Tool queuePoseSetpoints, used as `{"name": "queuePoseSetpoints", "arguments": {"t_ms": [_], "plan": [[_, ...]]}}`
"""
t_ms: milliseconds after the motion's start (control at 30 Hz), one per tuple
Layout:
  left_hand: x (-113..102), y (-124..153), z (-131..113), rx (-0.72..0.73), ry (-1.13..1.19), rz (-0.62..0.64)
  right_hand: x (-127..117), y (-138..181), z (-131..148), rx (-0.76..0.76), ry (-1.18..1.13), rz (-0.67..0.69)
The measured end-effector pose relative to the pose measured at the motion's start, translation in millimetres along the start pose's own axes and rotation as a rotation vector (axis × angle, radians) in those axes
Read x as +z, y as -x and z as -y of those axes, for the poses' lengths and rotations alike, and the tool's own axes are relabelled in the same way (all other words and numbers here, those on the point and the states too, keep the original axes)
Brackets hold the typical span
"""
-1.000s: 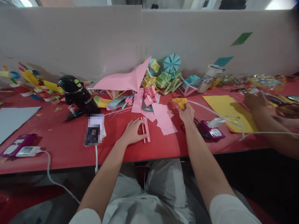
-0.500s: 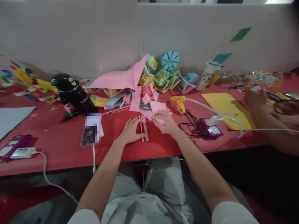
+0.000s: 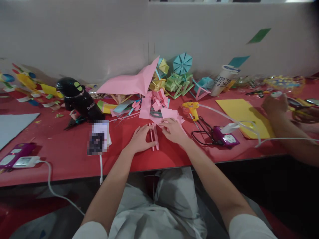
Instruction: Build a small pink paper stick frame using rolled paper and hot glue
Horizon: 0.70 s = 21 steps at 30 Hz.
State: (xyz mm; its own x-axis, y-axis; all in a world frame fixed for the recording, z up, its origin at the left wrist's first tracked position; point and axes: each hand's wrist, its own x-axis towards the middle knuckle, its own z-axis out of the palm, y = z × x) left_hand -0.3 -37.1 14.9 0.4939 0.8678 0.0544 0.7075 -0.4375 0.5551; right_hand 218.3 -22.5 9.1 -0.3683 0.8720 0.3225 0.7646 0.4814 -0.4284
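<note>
Two narrow folded pink paper strips (image 3: 156,137) lie side by side on the red tabletop, running away from me. My left hand (image 3: 141,139) holds them from the left, fingertips at their far end and thumb near the close end. To the right of the strips, my right hand (image 3: 173,131) is open, its fingers loosely stretched leftward and apart from the strips. Pink paper pieces (image 3: 170,114) lie just beyond its fingers, and part of the pink paper is hidden under that hand. A pair of scissors (image 3: 156,114) lies partly covered among the pink paper.
A yellow glue gun (image 3: 191,109) and a purple power socket (image 3: 225,137) with cords are on the right. A phone (image 3: 98,137) and black bottle (image 3: 82,103) stand left. Folded paper shapes (image 3: 178,81) line the back. Another person's hand (image 3: 275,105) is at far right.
The right hand has shifted very slightly, its fingers a little more gathered. The left hand and strips stay in place; the view has tilted slightly.
</note>
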Motion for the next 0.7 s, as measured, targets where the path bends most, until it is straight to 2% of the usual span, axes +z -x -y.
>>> {"name": "queuePoseSetpoints", "arguments": {"t_ms": [167,267,400,567,700], "plan": [[-0.5,0.1,-0.1,0.003,0.004,0.000,3.7,-4.0,-4.5,0.010,0.062,0.079],[0.3,-0.2,0.5,0.012,0.007,-0.004,6.5,-3.8,-4.2,0.000,0.024,0.049],[1.5,-0.6,1.6,0.010,0.002,-0.006,7.1,-14.2,-5.6,0.132,-0.063,0.023],[1.6,-0.6,2.5,0.013,-0.002,-0.001,4.8,-38.6,-8.9,0.318,-0.180,0.230],[1.1,-0.4,1.9,0.003,0.002,0.003,4.2,-50.2,-13.0,0.394,-0.258,0.369]]}}
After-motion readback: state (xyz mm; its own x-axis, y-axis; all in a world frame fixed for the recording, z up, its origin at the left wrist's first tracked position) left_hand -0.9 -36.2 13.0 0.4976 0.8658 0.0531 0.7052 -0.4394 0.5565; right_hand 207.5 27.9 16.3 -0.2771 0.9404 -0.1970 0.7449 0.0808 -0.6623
